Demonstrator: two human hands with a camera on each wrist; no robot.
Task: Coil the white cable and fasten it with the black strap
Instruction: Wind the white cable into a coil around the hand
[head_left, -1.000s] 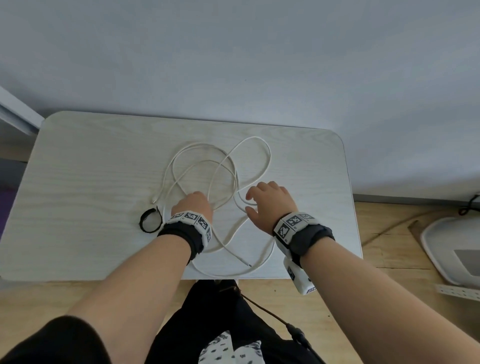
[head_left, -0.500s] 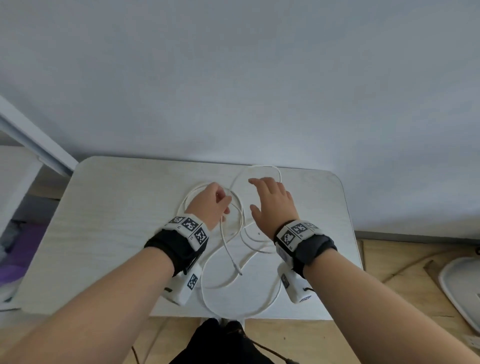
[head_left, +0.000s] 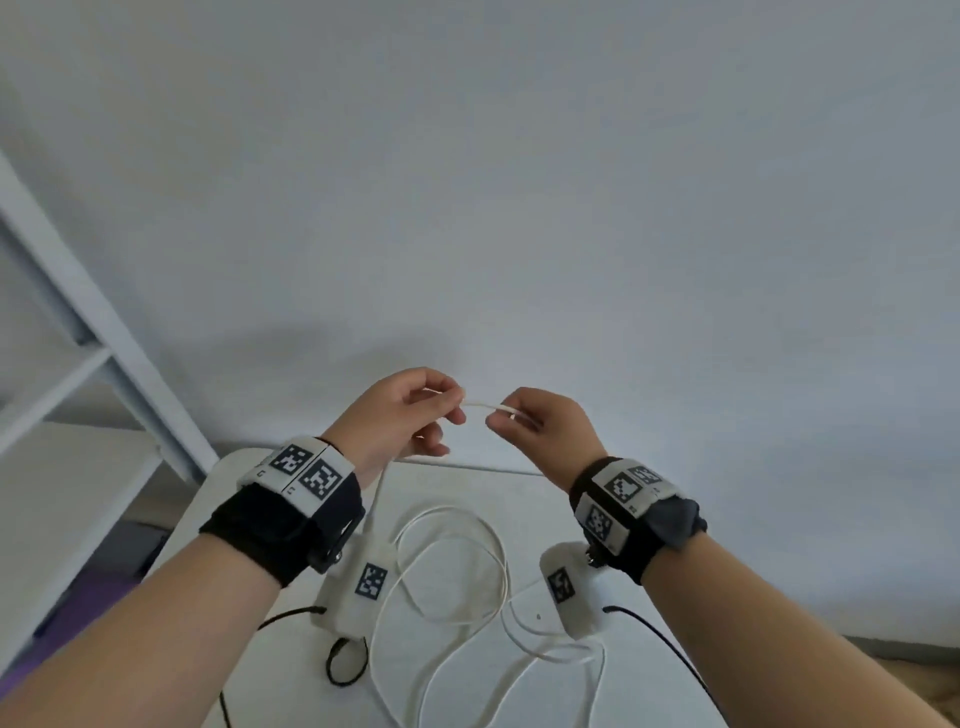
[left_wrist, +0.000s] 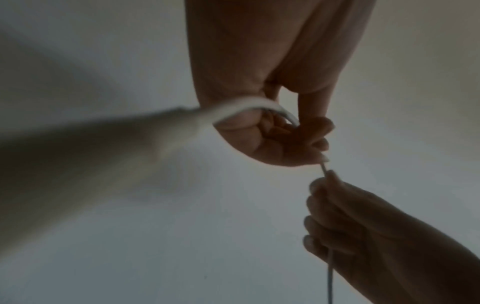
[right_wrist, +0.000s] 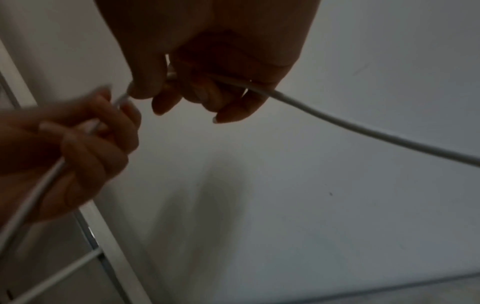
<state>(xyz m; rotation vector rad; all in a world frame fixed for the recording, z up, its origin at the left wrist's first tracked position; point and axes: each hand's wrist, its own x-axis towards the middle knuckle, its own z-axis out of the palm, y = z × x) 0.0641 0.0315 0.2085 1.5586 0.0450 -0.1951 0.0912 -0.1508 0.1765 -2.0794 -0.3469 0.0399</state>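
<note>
Wall (head_left: 519, 182), matt and pale grey, fills the head view from nine round to three o'clock, with a white metal frame (head_left: 93, 332) slanting at nine. Table (head_left: 467, 483), white with a rounded corner and smooth top, sits at six o'clock. Both hands are raised above it near the picture's middle: left hand (head_left: 397, 415) at about nine from centre, right hand (head_left: 545, 423) at three, close together, not touching. Each wrist wears a black fabric band carrying white blocks printed with black square-pattern markers; no words can be read. Cable (head_left: 480, 406), thin, round, smooth and white, runs as a short, nearly level stretch between the hands, its long axis nine to three. Left thumb and forefinger pinch it with the other fingers curled; right fingertips pinch it too, and it trails out past the palm. From the left hand it drops toward six into loose loops on the table. Strap (head_left: 347, 659), a small black ring, lies flat at six, beside the loops.
</note>
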